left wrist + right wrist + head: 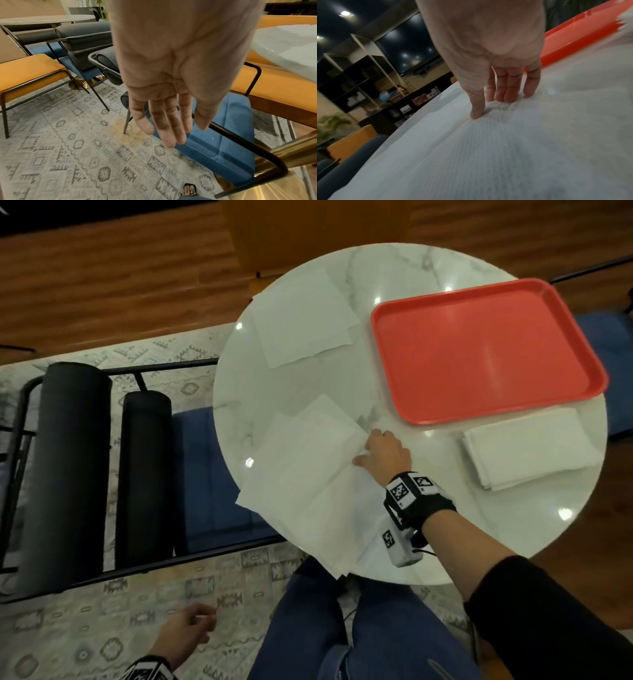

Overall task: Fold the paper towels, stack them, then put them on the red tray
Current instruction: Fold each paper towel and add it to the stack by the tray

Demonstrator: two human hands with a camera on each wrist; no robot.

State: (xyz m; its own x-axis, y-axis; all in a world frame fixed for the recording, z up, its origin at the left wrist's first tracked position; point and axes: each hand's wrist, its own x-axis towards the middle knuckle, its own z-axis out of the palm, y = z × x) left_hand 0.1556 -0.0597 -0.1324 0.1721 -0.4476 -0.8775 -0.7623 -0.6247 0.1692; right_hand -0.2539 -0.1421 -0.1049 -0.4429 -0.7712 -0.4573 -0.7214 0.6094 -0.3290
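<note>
Lower centre of frame: my right hand [385,455] presses straight fingertips on the unfolded paper towels [308,474]; left hand [186,633] hangs open, empty. One folded stack [527,448] done; red tray [479,347] empty

My left hand [175,75] just hangs loose, fingers [169,129] relaxed, holding nothing, over the patterned rug [68,148] and a blue chair seat [228,135].
</note>
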